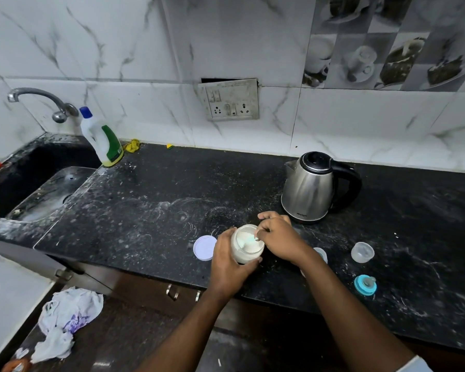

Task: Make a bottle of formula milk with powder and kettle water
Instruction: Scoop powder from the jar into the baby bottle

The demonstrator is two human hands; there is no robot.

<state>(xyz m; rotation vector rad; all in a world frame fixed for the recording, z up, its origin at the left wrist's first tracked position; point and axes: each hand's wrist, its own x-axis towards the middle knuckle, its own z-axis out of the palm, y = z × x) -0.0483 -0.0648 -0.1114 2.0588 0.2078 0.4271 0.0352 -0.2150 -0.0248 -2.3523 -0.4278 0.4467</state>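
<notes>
An open jar of white powder (pixel 243 253) stands near the front edge of the black counter (pixel 151 200). My left hand (pixel 227 260) wraps around the jar's left side. My right hand (pixel 278 237) reaches over the jar's mouth and pinches a pale blue scoop (pixel 250 239) that dips into the powder. The jar's white lid (pixel 204 247) lies flat just left of the jar. Behind my right wrist the feeding bottle (pixel 322 254) is mostly hidden. A steel kettle (pixel 310 186) with a black handle stands behind my hands.
A clear bottle cap (pixel 362 252) and a blue teat ring (pixel 365 285) lie on the counter to the right. At the left are a sink (pixel 38 189), a tap (pixel 38 102) and a detergent bottle (pixel 102 138). A wall socket (pixel 230 100) sits above. Crumpled plastic bags (pixel 67 318) lie on the floor.
</notes>
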